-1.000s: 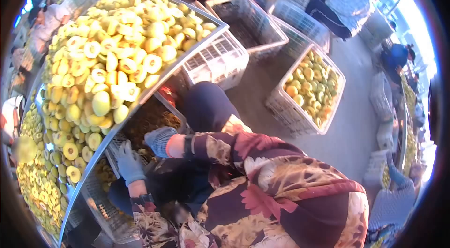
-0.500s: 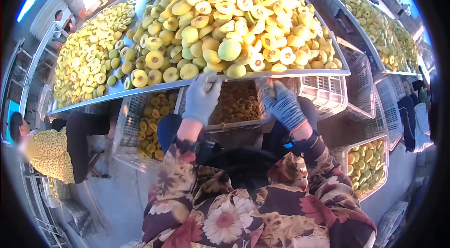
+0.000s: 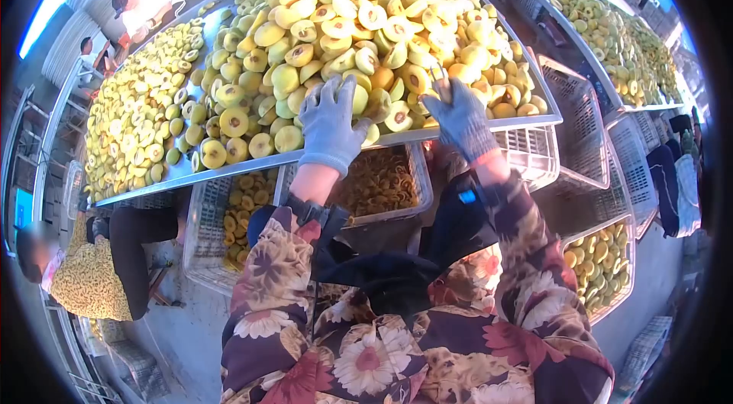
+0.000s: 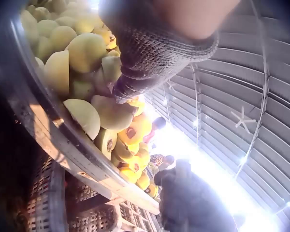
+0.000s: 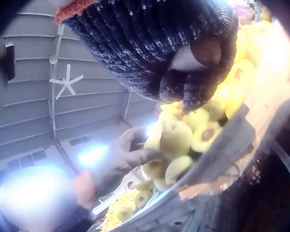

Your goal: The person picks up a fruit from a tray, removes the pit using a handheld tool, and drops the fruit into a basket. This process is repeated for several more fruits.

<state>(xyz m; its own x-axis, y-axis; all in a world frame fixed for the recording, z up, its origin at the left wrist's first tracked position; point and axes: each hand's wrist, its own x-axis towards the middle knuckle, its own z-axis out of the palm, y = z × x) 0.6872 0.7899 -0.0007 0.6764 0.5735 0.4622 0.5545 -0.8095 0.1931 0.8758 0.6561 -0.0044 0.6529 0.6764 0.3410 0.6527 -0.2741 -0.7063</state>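
A big heap of yellow-green peach halves (image 3: 321,30), many with pit hollows showing, covers the metal table (image 3: 221,172). My gloved left hand (image 3: 332,125) reaches over the table's front edge, its fingers extended and spread on the fruit at the heap's near side. In the left wrist view its thumb lies against a peach half (image 4: 111,112). My right hand (image 3: 462,117), in a striped knit glove, is curled round a small tool (image 3: 440,82) above the edge, pointing toward the heap. A round brown end of the tool (image 5: 206,51) shows in the fist; most of it is hidden.
Below the table edge stand a crate of brownish scraps (image 3: 416,167) and a crate of fruit (image 3: 206,240). White crates (image 3: 527,148) and another fruit crate (image 3: 630,274) are at right. A seated person (image 3: 92,270) is at left; another laden table (image 3: 611,68) stands back right.
The head view has swung from the right to face the table. Both hands have risen from under the table edge; the left now reaches onto the fruit, the right is above the edge.
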